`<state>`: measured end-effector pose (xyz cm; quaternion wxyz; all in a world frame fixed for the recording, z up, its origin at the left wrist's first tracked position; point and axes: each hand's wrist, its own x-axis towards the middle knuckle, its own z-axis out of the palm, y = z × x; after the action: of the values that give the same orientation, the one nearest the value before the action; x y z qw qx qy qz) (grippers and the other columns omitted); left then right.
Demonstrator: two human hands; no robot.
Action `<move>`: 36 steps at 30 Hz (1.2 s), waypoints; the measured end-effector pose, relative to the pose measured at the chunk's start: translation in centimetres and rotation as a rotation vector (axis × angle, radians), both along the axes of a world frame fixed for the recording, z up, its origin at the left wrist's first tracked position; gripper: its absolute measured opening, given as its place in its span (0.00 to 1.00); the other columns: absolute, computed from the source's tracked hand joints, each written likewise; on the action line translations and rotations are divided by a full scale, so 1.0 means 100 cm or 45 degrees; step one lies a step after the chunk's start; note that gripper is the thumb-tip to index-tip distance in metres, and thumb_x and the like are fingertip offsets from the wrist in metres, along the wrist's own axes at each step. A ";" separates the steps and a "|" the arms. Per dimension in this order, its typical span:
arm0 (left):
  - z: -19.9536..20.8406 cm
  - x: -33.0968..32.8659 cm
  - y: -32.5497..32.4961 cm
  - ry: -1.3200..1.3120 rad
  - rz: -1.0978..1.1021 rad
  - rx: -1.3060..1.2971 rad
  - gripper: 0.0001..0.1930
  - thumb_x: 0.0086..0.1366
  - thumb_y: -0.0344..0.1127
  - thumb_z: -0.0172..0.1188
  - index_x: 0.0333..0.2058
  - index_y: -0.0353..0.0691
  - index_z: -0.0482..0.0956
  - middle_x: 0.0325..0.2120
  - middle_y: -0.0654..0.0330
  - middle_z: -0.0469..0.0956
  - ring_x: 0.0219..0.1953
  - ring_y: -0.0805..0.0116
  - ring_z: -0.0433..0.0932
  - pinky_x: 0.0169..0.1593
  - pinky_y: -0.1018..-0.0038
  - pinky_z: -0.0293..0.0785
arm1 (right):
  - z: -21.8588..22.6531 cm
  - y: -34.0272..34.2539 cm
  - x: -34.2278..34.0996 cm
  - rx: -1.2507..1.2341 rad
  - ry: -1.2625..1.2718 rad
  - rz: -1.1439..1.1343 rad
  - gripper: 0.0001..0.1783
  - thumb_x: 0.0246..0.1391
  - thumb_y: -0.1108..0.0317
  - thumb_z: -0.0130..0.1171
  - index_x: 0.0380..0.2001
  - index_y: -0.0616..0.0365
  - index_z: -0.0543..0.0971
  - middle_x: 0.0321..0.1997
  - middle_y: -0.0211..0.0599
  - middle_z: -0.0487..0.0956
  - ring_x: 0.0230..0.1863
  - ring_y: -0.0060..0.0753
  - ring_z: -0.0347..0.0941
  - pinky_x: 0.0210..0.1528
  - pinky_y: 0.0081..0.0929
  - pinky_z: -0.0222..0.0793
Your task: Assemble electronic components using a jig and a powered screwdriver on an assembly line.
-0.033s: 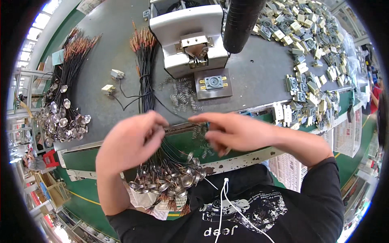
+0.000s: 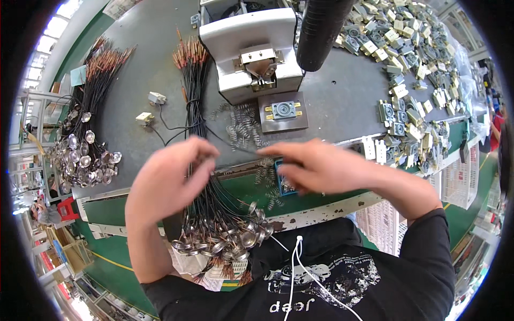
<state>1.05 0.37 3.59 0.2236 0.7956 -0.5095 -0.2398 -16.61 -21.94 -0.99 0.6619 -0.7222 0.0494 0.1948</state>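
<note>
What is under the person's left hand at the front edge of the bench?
Under the left hand hangs a bundle of black wires ending in round metal caps. The hand covers the upper wire ends, so its grip on them cannot be seen.

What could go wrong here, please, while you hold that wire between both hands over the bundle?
1. The wire stretched between the left hand and right hand could snag in the bundle under it.
2. The bundle's metal discs hang over the table edge, so a tug might pull them off.
3. Loose springs lie close by and could be swept away.
</note>
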 end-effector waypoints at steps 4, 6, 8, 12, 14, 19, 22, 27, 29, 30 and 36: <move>-0.010 0.013 -0.008 -0.040 -0.009 -0.124 0.07 0.68 0.31 0.60 0.42 0.36 0.80 0.36 0.52 0.81 0.42 0.50 0.81 0.46 0.60 0.76 | 0.017 -0.012 -0.001 -1.074 -0.453 0.036 0.20 0.63 0.66 0.61 0.57 0.59 0.77 0.29 0.44 0.82 0.33 0.49 0.82 0.36 0.38 0.76; -0.025 0.025 0.002 -0.140 -0.255 0.183 0.07 0.66 0.29 0.61 0.41 0.33 0.80 0.37 0.51 0.81 0.41 0.52 0.81 0.46 0.64 0.76 | 0.015 -0.007 -0.006 -1.425 -0.507 -0.044 0.18 0.62 0.64 0.63 0.53 0.59 0.80 0.32 0.44 0.85 0.33 0.50 0.82 0.36 0.39 0.77; -0.031 0.025 0.002 -0.137 -0.242 0.164 0.07 0.66 0.30 0.61 0.40 0.34 0.80 0.36 0.50 0.81 0.42 0.50 0.80 0.47 0.62 0.76 | -0.002 -0.009 -0.017 -1.094 -0.387 0.006 0.18 0.62 0.63 0.64 0.51 0.59 0.81 0.32 0.44 0.85 0.34 0.49 0.83 0.36 0.39 0.77; -0.033 0.024 -0.003 -0.137 -0.180 -0.076 0.07 0.65 0.26 0.62 0.41 0.35 0.80 0.36 0.52 0.80 0.42 0.51 0.81 0.49 0.63 0.76 | -0.016 -0.014 -0.030 -0.666 -0.191 -0.029 0.16 0.59 0.62 0.67 0.48 0.56 0.84 0.31 0.45 0.85 0.32 0.50 0.82 0.36 0.41 0.78; -0.022 0.020 -0.013 -0.172 -0.098 -0.293 0.10 0.64 0.22 0.63 0.44 0.34 0.81 0.37 0.54 0.80 0.40 0.57 0.81 0.49 0.68 0.76 | -0.016 -0.016 -0.030 -1.181 -0.735 -0.178 0.17 0.56 0.65 0.69 0.49 0.53 0.85 0.27 0.42 0.82 0.28 0.49 0.80 0.33 0.42 0.76; -0.028 0.007 -0.063 -0.176 -0.126 -0.604 0.08 0.64 0.27 0.65 0.42 0.36 0.80 0.36 0.54 0.81 0.37 0.53 0.82 0.44 0.64 0.79 | -0.015 -0.020 -0.023 -1.144 -0.671 -0.118 0.16 0.56 0.67 0.68 0.49 0.50 0.85 0.27 0.40 0.81 0.28 0.50 0.79 0.32 0.42 0.75; -0.047 0.002 -0.090 -0.292 -0.281 -0.665 0.08 0.63 0.25 0.65 0.41 0.35 0.80 0.35 0.55 0.81 0.38 0.56 0.82 0.43 0.67 0.79 | -0.031 -0.014 -0.035 -1.026 -0.668 -0.272 0.17 0.56 0.68 0.68 0.50 0.50 0.84 0.31 0.42 0.83 0.30 0.50 0.80 0.34 0.41 0.76; -0.069 -0.002 -0.103 -0.491 -0.419 -0.584 0.05 0.63 0.31 0.63 0.36 0.38 0.78 0.33 0.58 0.80 0.38 0.57 0.81 0.43 0.63 0.78 | -0.038 -0.008 -0.039 -0.972 -0.660 -0.305 0.18 0.55 0.66 0.70 0.50 0.52 0.84 0.33 0.42 0.83 0.32 0.48 0.80 0.35 0.40 0.77; -0.070 -0.001 -0.104 -0.514 -0.436 -0.576 0.05 0.62 0.31 0.63 0.36 0.39 0.78 0.32 0.59 0.79 0.38 0.58 0.81 0.43 0.63 0.78 | -0.039 -0.010 -0.041 -0.961 -0.649 -0.312 0.19 0.54 0.65 0.71 0.50 0.53 0.83 0.33 0.41 0.83 0.32 0.48 0.80 0.35 0.40 0.76; -0.071 -0.001 -0.105 -0.539 -0.448 -0.565 0.05 0.62 0.31 0.62 0.36 0.39 0.78 0.32 0.59 0.78 0.38 0.58 0.81 0.43 0.63 0.78 | -0.038 -0.010 -0.042 -0.989 -0.660 -0.298 0.18 0.55 0.65 0.70 0.49 0.54 0.83 0.32 0.41 0.82 0.31 0.47 0.80 0.34 0.40 0.76; -0.067 -0.006 -0.105 -0.543 -0.408 -0.482 0.06 0.63 0.33 0.63 0.36 0.39 0.77 0.35 0.59 0.76 0.39 0.59 0.80 0.44 0.64 0.78 | -0.035 -0.012 -0.042 -1.171 -0.810 -0.273 0.16 0.52 0.68 0.70 0.46 0.54 0.84 0.28 0.36 0.77 0.29 0.42 0.77 0.33 0.39 0.73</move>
<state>0.41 -10.14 -3.07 0.2151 0.6818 -0.6992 -0.0009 -20.81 -23.12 -4.49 0.2778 -0.9501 0.0003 -0.1420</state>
